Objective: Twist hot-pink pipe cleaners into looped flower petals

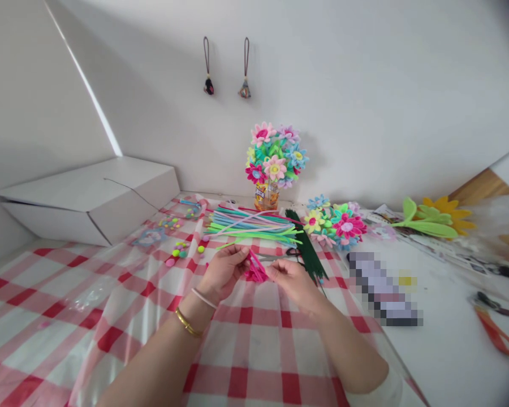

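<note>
Fingers (240,257) of your left hand (224,272) and right hand (296,284) are pinching a pink fuzzy stem (258,264) above the red-and-white checked tablecloth (246,353); pastel stems (254,224) are lying beyond, a white box (131,208) resting at left, charms (245,89) hanging on the pale wall (365,85).

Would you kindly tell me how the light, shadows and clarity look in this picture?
Head view: a bright streak slants at upper left; the flower bouquet casts a faint shadow on the wall; a pixelated patch hides detail at right; the far right edge darkens and blurs.
</note>
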A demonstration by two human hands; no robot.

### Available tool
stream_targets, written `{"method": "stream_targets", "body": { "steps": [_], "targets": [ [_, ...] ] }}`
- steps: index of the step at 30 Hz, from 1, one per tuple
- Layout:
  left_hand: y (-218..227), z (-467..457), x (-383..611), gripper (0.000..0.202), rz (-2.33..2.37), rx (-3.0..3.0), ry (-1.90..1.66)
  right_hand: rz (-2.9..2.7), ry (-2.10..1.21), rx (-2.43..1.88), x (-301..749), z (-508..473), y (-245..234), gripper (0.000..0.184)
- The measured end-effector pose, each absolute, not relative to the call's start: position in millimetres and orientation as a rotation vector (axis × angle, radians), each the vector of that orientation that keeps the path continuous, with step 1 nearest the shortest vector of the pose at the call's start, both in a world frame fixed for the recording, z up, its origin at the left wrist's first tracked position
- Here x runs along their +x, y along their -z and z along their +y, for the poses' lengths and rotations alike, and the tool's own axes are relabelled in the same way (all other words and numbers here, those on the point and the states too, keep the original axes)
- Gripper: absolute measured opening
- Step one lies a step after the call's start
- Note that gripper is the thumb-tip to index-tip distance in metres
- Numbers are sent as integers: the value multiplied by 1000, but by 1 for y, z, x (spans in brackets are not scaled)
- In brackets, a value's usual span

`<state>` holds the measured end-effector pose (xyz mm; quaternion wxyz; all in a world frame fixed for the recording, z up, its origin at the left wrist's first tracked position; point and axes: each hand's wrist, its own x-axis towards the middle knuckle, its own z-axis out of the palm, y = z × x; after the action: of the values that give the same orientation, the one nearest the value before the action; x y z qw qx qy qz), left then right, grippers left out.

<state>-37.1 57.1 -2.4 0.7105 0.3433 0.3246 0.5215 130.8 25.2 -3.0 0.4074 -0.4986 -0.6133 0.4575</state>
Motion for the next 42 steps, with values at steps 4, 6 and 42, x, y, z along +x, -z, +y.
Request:
{"method": "stream_targets", "body": {
  "steps": [4, 6, 42],
  "targets": [
    [3, 56, -36, 12, 720, 744, -1173, -1534, -1181, -1233, 128, 26, 6, 25],
    [3, 56, -36, 12, 729, 730, -1180, -1519, -1194, -1234, 128, 27, 8, 25],
    [0, 56, -37, 13, 693, 826, -1180, -1435, -1362, -1228, 139, 28, -6, 26]
  ]
}}
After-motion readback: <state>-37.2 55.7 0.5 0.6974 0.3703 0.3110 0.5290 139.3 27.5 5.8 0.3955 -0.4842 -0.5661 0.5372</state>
